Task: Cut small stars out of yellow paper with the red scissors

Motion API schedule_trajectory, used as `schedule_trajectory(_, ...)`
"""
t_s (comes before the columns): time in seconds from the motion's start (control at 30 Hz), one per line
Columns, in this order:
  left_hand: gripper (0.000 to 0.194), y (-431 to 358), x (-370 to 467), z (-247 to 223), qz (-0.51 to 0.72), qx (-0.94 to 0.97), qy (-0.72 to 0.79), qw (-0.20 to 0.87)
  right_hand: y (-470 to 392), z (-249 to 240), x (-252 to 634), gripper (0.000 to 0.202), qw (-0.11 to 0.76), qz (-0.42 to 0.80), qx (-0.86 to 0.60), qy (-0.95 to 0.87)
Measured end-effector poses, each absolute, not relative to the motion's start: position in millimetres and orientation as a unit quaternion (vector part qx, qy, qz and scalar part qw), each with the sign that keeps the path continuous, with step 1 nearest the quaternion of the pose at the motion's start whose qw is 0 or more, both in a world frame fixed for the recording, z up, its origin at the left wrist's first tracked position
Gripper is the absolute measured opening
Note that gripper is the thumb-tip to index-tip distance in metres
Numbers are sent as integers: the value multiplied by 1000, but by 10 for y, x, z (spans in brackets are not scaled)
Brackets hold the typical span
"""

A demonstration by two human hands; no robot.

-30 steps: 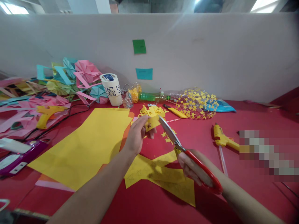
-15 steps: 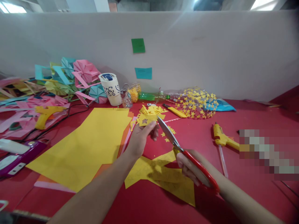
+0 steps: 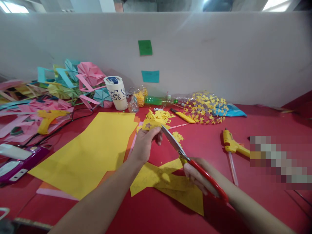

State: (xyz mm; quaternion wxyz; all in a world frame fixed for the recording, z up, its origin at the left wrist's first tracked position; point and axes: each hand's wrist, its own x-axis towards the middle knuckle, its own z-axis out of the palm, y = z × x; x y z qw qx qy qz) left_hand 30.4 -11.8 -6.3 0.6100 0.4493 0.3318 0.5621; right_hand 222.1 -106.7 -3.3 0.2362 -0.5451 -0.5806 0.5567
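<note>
Between the thumb and fingers of my left hand (image 3: 145, 143) is a small piece of yellow paper (image 3: 156, 124) with a star-shaped hole. My right hand (image 3: 198, 175) grips red-handled scissors (image 3: 174, 140), whose tips reach the paper's edge by my left thumb. The blades look nearly closed. Behind the held piece lies a heap of yellow paper scraps (image 3: 162, 115). Small yellow paper stars (image 3: 178, 136) sit on the red table just past the blades. Larger cut pieces of yellow paper (image 3: 146, 178) lie below my hands.
Yellow sheets (image 3: 97, 146) cover the left of the table. A cup (image 3: 116, 94), a green bottle (image 3: 156, 100), a utility knife (image 3: 184, 116) and a star-covered clear piece (image 3: 206, 107) stand along the back. Glue guns lie left (image 3: 46, 120) and right (image 3: 231, 143); a purple power strip (image 3: 26, 162) is left.
The held paper and the scissor tips have shifted slightly left. The scissors now touch or nearly touch the paper closer to my left thumb.
</note>
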Motion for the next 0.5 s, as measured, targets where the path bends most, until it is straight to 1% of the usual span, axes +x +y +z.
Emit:
schedule_trajectory(0.1, 24, -110, 283, -54, 554, 463, 333, 607, -1059, -46, 2233, 56, 231, 547, -551, -586)
schedule_trajectory(0.23, 25, -102, 264, -47, 549, 471, 332, 605, -1051, -73, 2239, 58, 238, 565, -552, -566)
schedule_trajectory(0.5, 23, -74, 237, -38, 535, 481, 323, 614, -1039, -137, 2260, 65, 220, 577, -571, -541)
